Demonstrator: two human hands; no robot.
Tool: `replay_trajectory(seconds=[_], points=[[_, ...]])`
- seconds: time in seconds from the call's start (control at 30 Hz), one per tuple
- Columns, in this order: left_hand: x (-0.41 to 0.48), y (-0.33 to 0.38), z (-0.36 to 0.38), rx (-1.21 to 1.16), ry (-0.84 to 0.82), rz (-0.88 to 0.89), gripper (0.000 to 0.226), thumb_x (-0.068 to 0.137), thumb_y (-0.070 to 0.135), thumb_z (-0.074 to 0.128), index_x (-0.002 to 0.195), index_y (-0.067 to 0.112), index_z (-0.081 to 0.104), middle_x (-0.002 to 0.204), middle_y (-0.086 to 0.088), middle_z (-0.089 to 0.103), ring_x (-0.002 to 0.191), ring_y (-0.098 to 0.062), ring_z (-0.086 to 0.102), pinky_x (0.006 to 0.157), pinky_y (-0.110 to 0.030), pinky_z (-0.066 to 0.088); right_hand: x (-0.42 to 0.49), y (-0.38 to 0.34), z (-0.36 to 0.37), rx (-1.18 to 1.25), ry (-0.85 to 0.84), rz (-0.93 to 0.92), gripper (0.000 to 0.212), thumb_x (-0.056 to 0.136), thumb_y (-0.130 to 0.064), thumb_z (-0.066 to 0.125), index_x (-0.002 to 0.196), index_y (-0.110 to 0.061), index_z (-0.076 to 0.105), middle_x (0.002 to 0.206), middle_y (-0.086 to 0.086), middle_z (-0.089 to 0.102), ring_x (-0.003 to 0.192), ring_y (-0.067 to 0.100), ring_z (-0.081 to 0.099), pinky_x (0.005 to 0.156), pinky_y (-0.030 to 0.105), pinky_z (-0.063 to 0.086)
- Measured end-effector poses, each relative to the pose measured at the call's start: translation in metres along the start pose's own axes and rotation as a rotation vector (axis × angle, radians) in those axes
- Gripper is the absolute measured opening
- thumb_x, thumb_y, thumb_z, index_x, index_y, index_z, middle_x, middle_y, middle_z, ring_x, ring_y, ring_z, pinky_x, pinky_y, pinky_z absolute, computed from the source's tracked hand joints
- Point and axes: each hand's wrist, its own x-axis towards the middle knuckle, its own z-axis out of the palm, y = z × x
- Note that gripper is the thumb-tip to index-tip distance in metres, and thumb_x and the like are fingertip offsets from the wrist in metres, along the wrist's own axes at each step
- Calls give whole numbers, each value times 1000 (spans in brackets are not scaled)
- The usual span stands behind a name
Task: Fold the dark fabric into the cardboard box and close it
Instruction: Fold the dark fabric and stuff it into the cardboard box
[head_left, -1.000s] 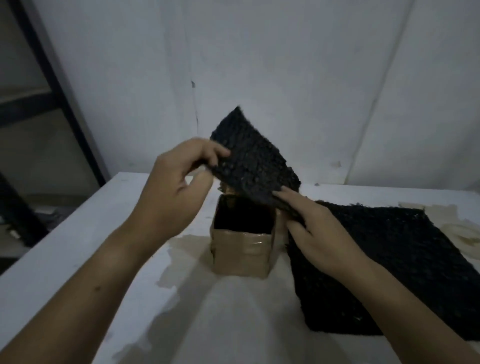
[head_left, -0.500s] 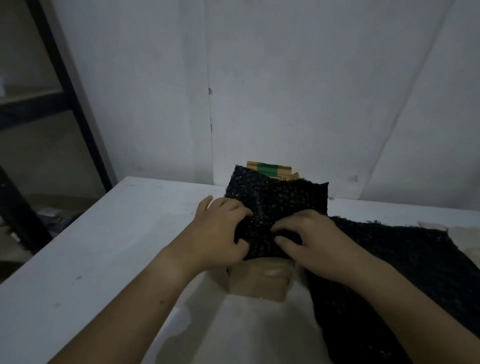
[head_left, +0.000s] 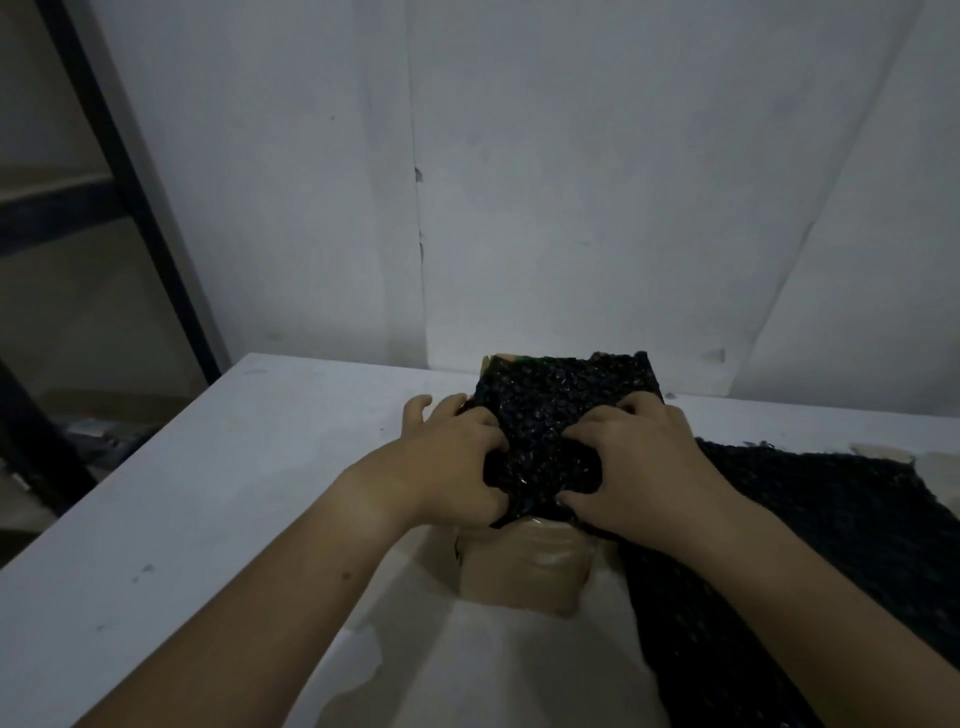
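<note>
Both hands clutch the dark, knobbly knitted fabric (head_left: 550, 415) bunched over the small brown cardboard box (head_left: 524, 571) on the white table (head_left: 208, 493). The left hand (head_left: 447, 467) and right hand (head_left: 639, 467) dig their fingers in (a second ago the cloth was lifted clear), the rest trailing right.

Wall (head_left: 571, 182): white panels, vert. seam near centre, few scuffs.
Table (head_left: 208, 493): white top, marked, paler patches at front.
Shelf frame (head_left: 130, 171): dark metal, far left, slanted upright.
Light: dim, cool.
</note>
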Motion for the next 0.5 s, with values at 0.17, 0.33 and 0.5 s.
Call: replay_trajectory(seconds=[0.17,0.33,0.5], points=[[-1,5,4,-131,-144,-58,72,73,46,42,145,38,33,146,1,46,146,-22,21,117,-43,-5,-4,-4,-4,-53,-26,-32,58,81,-59,54,132,-31,57,130,-12,56,130,27,30,108,38,22],[0,6,12,-100,-24,-1,72,87,36,52,147,29,12,123,0,59,128,-19,39,114,-42,1,-4,-8,0,-30,-96,-15,41,83,-52,49,115,-33,66,118,-5,64,140,32,24,115,43,12],[-4,7,15,29,126,42,73,85,39,48,151,24,19,129,1,52,127,-19,40,117,-44,3,10,-10,3,68,-311,79,48,84,-51,46,129,-35,54,136,0,52,146,34,5,116,54,-10]])
